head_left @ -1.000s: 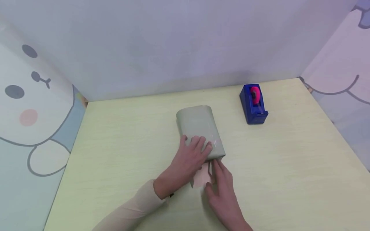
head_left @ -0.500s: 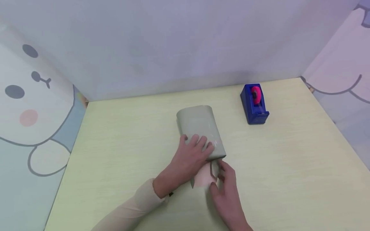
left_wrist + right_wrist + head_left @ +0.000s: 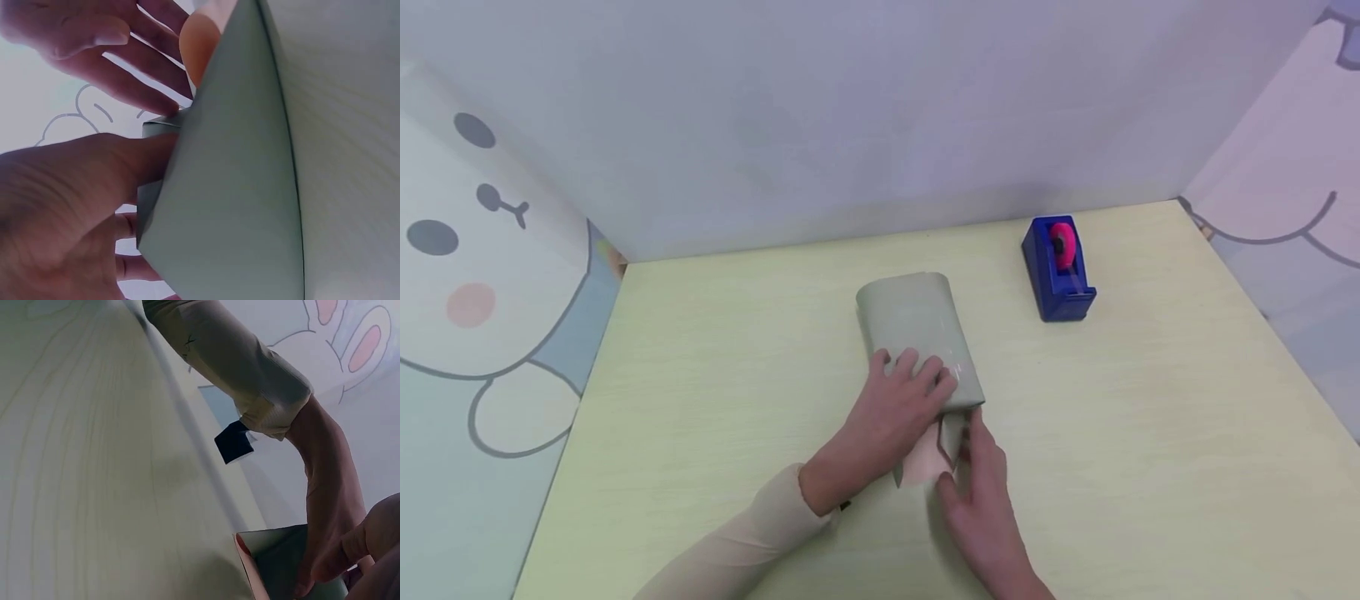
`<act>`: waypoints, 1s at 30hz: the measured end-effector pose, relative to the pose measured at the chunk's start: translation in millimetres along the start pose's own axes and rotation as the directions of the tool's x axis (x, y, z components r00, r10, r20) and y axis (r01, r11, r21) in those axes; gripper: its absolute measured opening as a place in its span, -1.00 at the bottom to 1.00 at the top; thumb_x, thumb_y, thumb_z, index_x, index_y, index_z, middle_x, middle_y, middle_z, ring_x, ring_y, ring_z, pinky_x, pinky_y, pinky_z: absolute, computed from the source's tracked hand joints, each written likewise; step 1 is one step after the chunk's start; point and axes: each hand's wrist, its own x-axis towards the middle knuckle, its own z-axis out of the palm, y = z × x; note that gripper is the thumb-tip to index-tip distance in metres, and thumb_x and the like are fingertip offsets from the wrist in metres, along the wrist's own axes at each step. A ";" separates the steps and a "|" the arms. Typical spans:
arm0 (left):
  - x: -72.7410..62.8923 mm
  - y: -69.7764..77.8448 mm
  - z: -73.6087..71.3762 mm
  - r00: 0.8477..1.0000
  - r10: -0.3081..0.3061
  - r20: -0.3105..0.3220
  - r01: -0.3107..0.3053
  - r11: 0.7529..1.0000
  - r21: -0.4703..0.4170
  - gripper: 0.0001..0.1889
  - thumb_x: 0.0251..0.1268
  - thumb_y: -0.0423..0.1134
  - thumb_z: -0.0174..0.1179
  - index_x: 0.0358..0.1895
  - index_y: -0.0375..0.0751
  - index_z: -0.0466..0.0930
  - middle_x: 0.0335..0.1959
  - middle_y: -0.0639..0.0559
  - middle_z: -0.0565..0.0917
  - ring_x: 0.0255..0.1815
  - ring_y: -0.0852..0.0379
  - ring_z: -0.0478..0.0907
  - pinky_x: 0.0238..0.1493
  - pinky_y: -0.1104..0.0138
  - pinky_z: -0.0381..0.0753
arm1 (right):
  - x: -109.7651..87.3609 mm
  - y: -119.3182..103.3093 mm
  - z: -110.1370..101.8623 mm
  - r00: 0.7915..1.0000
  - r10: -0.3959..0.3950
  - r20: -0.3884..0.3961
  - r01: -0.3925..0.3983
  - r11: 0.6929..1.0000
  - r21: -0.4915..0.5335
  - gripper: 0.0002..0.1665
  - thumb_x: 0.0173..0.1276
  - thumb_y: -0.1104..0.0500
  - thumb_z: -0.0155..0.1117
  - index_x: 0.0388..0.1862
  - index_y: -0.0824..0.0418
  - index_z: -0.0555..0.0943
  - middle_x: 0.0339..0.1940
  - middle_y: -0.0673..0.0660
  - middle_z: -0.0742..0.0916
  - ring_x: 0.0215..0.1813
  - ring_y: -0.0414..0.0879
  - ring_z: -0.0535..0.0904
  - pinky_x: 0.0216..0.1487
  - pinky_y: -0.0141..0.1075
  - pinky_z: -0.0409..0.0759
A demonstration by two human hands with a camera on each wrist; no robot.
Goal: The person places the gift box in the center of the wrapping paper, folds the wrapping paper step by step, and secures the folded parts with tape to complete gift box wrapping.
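Note:
A grey-green paper-wrapped parcel [image 3: 917,321] lies on the table in the head view. Its near end has a loose paper flap with a pink inner side [image 3: 923,461] and a folded side piece [image 3: 952,437]. My left hand [image 3: 891,421] holds the near end, fingers spread over the top; the left wrist view shows its thumb [image 3: 147,159] tucked behind a paper edge. My right hand [image 3: 985,500] touches the side fold at the right corner, its fingers fairly straight and its thumb near the flap. The right fingertips are partly hidden in the head view.
A blue tape dispenser [image 3: 1060,271] with a pink core stands at the back right of the pale wooden table [image 3: 722,358]. A pale wall [image 3: 880,125] rises behind the table, and cartoon-printed panels [image 3: 512,300] flank it. A dark device [image 3: 234,442] sits at the left wrist.
The right hand moved slightly right, then back left and forward along the end fold. The side piece opened a little outward and remains visible. The left hand stayed almost still.

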 end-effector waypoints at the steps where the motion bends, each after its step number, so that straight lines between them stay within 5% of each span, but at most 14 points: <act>1: 0.0 0.0 0.2 1.000 0.000 0.000 0.000 1.000 0.002 -0.75 0.47 -0.18 0.21 0.12 0.05 0.47 -0.01 0.12 0.51 -0.04 0.02 0.44 0.12 -0.02 0.55 | -0.1 0.2 0.9 1.000 -0.003 0.002 0.003 1.000 -0.017 0.10 0.32 0.44 0.19 0.73 0.33 -0.15 0.68 0.36 0.20 0.57 0.22 0.17 0.47 0.03 0.25; 6: 0.0 -2.0 -0.6 1.000 0.002 0.020 -0.002 1.000 0.002 -0.70 0.48 -0.04 0.23 0.15 0.05 0.46 0.00 0.13 0.52 -0.01 0.01 0.44 0.13 -0.04 0.56 | 0.5 2.8 7.1 0.999 -0.046 -0.005 0.045 0.996 -0.079 0.10 0.30 0.40 0.20 0.70 0.44 -0.15 0.69 0.42 0.12 0.64 0.35 0.00 0.53 0.15 0.17; 12: 0.9 -6.4 -2.1 0.999 0.018 0.033 -0.017 0.999 -0.033 -0.52 0.42 0.29 0.20 0.18 0.10 0.47 0.05 0.18 0.55 0.02 0.03 0.44 0.13 -0.05 0.53 | 1.0 5.3 12.9 0.991 -0.129 -0.033 0.122 0.978 -0.170 0.07 0.24 0.45 0.18 0.65 0.56 -0.12 0.61 0.51 0.15 0.57 0.45 0.02 0.40 0.28 0.22; 23: 5.3 -8.2 -3.6 0.999 0.032 -0.007 -0.032 0.996 -0.078 -0.69 0.44 0.14 0.26 0.06 0.14 0.52 -0.06 0.21 0.58 -0.09 0.05 0.46 0.02 0.06 0.57 | -5.5 3.1 11.5 0.993 -0.113 -0.019 0.108 0.981 -0.164 0.03 0.26 0.48 0.15 0.69 0.43 0.00 0.69 0.40 0.14 0.59 0.37 0.06 0.40 0.22 0.24; 27: 6.3 -7.9 -5.1 1.000 0.020 -0.022 -0.022 0.996 -0.082 -0.71 0.43 0.15 0.27 0.04 0.14 0.53 -0.10 0.21 0.59 -0.12 0.05 0.46 -0.01 0.08 0.58 | -10.4 0.4 12.5 0.995 -0.103 0.006 0.103 0.980 -0.172 0.03 0.29 0.46 0.17 0.70 0.36 0.00 0.73 0.36 0.11 0.63 0.30 0.06 0.43 0.10 0.26; 30: 6.8 -7.0 -4.9 1.000 0.010 -0.014 -0.011 0.996 -0.090 -0.68 0.41 0.17 0.28 0.04 0.15 0.53 -0.11 0.21 0.60 -0.12 0.06 0.46 -0.02 0.09 0.57 | -12.6 -1.0 13.7 0.993 -0.120 0.016 0.120 0.975 -0.187 0.01 0.31 0.45 0.18 0.70 0.37 0.01 0.73 0.37 0.11 0.64 0.29 0.07 0.52 -0.18 0.18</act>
